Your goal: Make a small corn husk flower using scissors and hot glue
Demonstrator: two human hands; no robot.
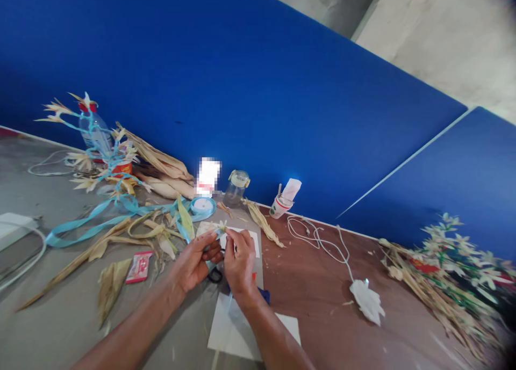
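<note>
Both of my hands meet above the middle of the table. My left hand (197,263) pinches the base of a small corn husk flower (222,226), where a bit of light blue ribbon (219,232) shows. Thumb and fingers of my right hand (241,262) are closed at the same spot from the other side, on the ribbon as far as I can see. The exact contact is small and partly hidden. Below the hands lie a white sheet (253,245) and black-handled scissors (215,275), partly covered. A ribbon roll (202,205) rests just beyond.
Dry corn husks (108,238) and a red packet (139,267) lie to the left. Husk flowers on blue stems (116,160) stand behind them. A glass jar (236,188), a paper cup (281,206), a white cable (318,241) and more husk flowers (463,252) line the blue partition (258,91).
</note>
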